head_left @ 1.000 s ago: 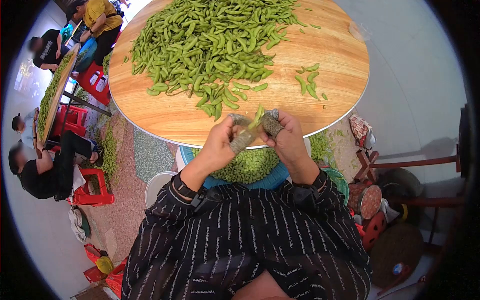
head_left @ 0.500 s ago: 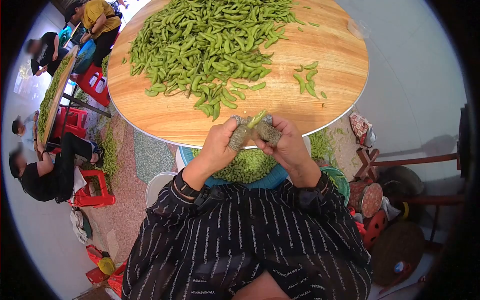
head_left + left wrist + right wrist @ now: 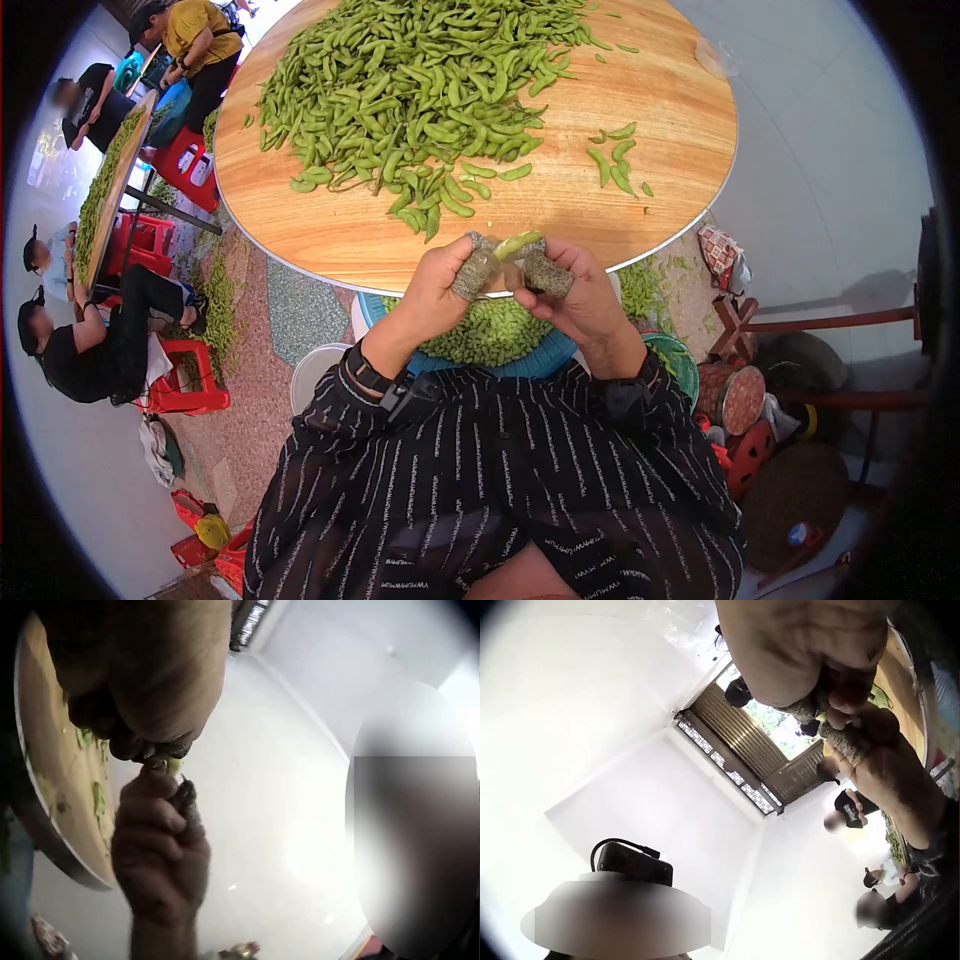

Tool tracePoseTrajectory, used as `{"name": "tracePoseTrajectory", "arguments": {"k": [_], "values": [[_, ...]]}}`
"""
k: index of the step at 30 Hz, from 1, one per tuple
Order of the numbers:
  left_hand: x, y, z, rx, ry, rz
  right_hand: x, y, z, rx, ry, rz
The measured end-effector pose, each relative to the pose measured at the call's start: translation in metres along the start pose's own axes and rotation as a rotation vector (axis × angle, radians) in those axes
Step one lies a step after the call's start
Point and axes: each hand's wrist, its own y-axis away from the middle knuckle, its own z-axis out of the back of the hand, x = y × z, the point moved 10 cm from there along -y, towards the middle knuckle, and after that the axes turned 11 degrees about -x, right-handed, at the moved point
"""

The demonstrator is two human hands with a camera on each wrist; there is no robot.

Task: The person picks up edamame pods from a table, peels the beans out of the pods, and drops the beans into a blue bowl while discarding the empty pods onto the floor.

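Observation:
Both hands meet over the near edge of the round wooden table [image 3: 340, 240], with grey wrappings on thumbs and forefingers. Between them is a green soybean pod [image 3: 517, 243], partly hidden by the fingers. My left hand [image 3: 440, 285] pinches its left end between thumb and forefinger. From the other side, my right hand [image 3: 585, 300] pinches the right end, its other fingers curled. The left wrist view shows the right hand [image 3: 161, 847] right at the left fingertips. Under the hands, a blue basin [image 3: 562, 362] holds shelled green beans [image 3: 490, 335].
A large heap of soybean pods [image 3: 400, 100] covers the table's far left. Several loose pods [image 3: 620, 165] lie at its right. A white bucket [image 3: 310, 375] and a green basket [image 3: 680, 365] flank the basin. People sit at another table [image 3: 105, 210] on the left.
The pod has tipped from nearly upright to a flatter slant, its upper end leaning right. Both hands stay close together at the table edge, the wrapped fingers shifting slightly around the pod.

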Motion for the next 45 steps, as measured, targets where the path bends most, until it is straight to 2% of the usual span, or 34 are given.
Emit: {"name": "tracePoseTrajectory", "arguments": {"k": [1,3,4,6,10,12,16,18,19,21,25,28,31,33,34,36,40,42,45], "values": [[-0.001,0.0,0.0,0.002,0.002,0.0,0.0,0.0,0.0,-0.002,0.0,0.001],[-0.012,0.001,-0.003,0.01,-0.39,-0.18,-0.002,0.0,0.002,-0.011,0.031,-0.006],[-0.012,0.001,-0.004,0.013,-0.389,-0.18,-0.002,-0.001,0.004,-0.014,0.03,-0.005],[-0.027,0.004,-0.009,0.003,-0.509,-0.352,-0.004,-0.004,0.006,-0.018,0.064,0.015],[-0.017,0.003,-0.008,0.011,-0.424,-0.243,-0.003,-0.004,0.008,-0.014,0.128,0.052],[-0.007,0.002,-0.007,-0.004,-0.155,-0.083,-0.002,-0.006,0.011,-0.039,0.157,0.103],[-0.01,0.0,-0.003,-0.031,-0.061,-0.052,0.005,0.001,0.0,0.049,0.068,0.095],[-0.035,0.004,-0.005,-0.059,-0.551,-0.445,0.002,0.004,0.0,-0.006,-0.011,-0.026],[-0.036,0.005,-0.006,-0.057,-0.549,-0.445,0.001,0.004,0.001,-0.008,-0.012,-0.024],[-0.036,0.007,-0.01,-0.053,-0.778,-0.492,-0.001,0.001,0.003,-0.008,0.007,-0.035],[-0.045,0.008,-0.012,-0.102,-0.754,-0.553,-0.005,-0.001,0.009,-0.056,0.058,-0.022],[-0.034,0.008,-0.009,-0.079,-0.718,-0.484,-0.003,-0.001,0.009,-0.049,0.087,0.013],[-0.025,0.007,-0.009,-0.022,-0.557,-0.415,-0.002,-0.002,0.009,-0.023,0.136,0.043],[-0.005,0.005,-0.008,0.035,-0.286,-0.155,-0.001,-0.002,0.007,0.025,0.182,0.089],[-0.007,0.005,-0.009,0.035,-0.286,-0.155,-0.002,-0.002,0.007,0.025,0.182,0.089],[-0.01,0.005,-0.012,0.051,0.008,-0.058,0.002,-0.001,0.006,0.018,0.219,0.137],[0.001,0.008,-0.013,0.103,0.091,0.059,0.004,0.0,0.008,-0.019,0.289,0.161],[0.01,0.01,-0.016,0.143,0.181,0.166,0.005,0.001,0.003,0.052,0.229,0.162],[0.005,0.008,-0.015,0.118,0.188,0.17,0.004,0.002,0.0,0.074,0.16,0.118]]}}
